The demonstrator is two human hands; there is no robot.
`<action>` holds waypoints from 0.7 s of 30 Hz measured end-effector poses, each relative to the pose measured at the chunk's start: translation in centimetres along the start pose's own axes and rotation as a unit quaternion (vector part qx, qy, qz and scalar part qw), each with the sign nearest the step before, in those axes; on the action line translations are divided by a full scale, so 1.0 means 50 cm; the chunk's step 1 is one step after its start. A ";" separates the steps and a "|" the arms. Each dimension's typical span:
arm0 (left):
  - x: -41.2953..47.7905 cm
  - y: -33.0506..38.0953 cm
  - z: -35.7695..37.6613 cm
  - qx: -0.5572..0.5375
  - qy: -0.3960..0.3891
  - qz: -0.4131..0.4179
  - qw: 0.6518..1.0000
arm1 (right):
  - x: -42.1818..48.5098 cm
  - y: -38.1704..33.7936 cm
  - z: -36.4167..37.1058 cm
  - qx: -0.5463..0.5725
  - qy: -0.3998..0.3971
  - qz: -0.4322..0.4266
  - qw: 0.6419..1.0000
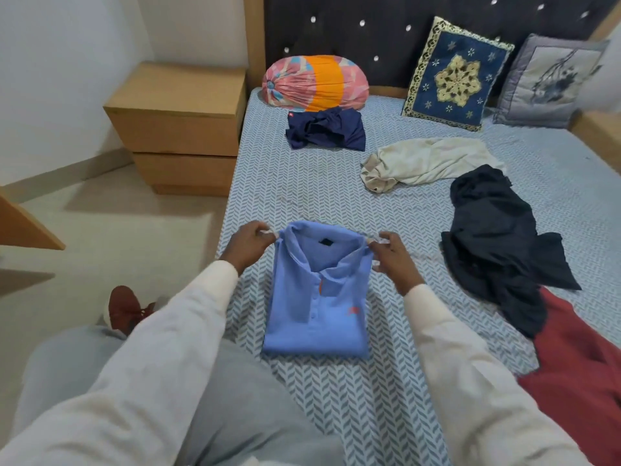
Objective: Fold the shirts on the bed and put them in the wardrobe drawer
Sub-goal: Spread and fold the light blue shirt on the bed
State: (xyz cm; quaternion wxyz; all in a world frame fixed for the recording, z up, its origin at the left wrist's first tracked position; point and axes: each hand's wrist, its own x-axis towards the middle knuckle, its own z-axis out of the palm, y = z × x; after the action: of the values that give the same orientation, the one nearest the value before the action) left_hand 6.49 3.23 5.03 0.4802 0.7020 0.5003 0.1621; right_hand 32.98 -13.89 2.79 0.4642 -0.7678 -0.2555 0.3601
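Note:
A light blue polo shirt [319, 297] lies folded into a rectangle on the bed [295, 183], collar away from me. My left hand [250, 245] pinches its top left corner. My right hand [389, 260] pinches the top right corner by the collar. Loose shirts lie further off: a navy one [326, 129] near the bolster, a cream one [423, 163] in the middle, a black one [497, 243] to the right, and a dark red one [578, 358] at the near right.
A round pink and orange bolster [314, 82] and two cushions [457, 74] lean on the dark headboard. A wooden bedside cabinet [181, 126] with drawers stands left of the bed. My knee and a red shoe [126, 309] are at the bed's left edge.

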 end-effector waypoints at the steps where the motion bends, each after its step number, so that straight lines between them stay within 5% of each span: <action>1: 0.004 -0.020 0.018 0.039 -0.003 -0.045 0.998 | 0.020 0.030 0.013 -0.027 0.013 0.039 0.999; 4: -0.028 -0.078 0.066 0.170 -0.082 -0.113 0.975 | 0.011 0.082 0.045 -0.146 -0.027 0.117 0.982; 8: -0.075 -0.117 0.101 0.189 -0.124 -0.123 0.966 | -0.067 0.097 0.059 -0.266 -0.081 0.152 0.948; 21: -0.144 -0.142 0.093 0.234 -0.275 -0.185 0.914 | -0.143 0.133 0.048 -0.180 -0.201 0.222 0.937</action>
State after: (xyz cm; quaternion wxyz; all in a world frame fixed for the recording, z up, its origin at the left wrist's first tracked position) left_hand 2.69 -5.05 -1.36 0.4418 0.7064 0.4930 -0.2503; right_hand 27.11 -20.76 -1.67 0.1652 -0.7874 -0.2267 0.5489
